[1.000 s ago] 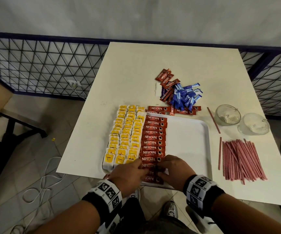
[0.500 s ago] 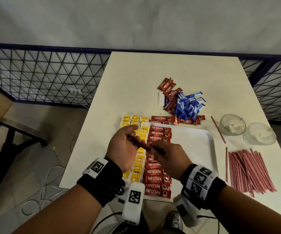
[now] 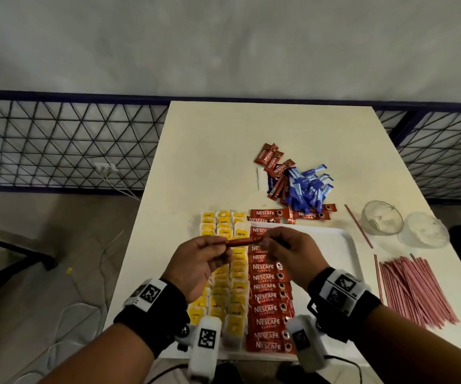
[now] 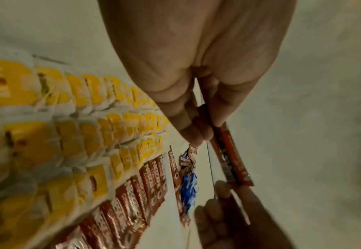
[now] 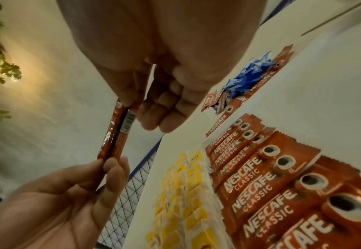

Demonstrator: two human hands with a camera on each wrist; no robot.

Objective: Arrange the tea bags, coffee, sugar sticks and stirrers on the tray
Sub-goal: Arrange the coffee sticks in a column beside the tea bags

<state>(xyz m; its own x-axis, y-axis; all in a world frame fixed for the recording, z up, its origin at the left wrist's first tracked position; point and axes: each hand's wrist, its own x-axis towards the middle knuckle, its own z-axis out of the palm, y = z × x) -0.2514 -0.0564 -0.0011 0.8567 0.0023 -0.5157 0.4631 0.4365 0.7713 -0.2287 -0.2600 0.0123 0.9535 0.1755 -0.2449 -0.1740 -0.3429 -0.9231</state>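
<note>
A red coffee sachet (image 3: 243,241) hangs level above the white tray (image 3: 334,245); in the wrist views the same sachet (image 4: 231,156) (image 5: 116,133) shows edge-on. My left hand (image 3: 218,246) pinches its left end and my right hand (image 3: 269,241) pinches its right end. On the tray lie three columns of yellow tea bags (image 3: 225,284) and one column of red coffee sachets (image 3: 268,297). Loose coffee sachets (image 3: 272,159) and blue sugar sticks (image 3: 308,189) are piled beyond the tray. Red stirrers (image 3: 415,289) lie in a bunch to the right.
Two clear glass bowls (image 3: 381,217) (image 3: 424,230) stand right of the tray, with a single stirrer (image 3: 358,225) beside them. The table (image 3: 223,139) ends at a dark mesh railing (image 3: 57,145). The tray's right half is bare.
Both hands rose from the near end of the coffee column with one sachet and now hold it by its ends above the tray's far part.
</note>
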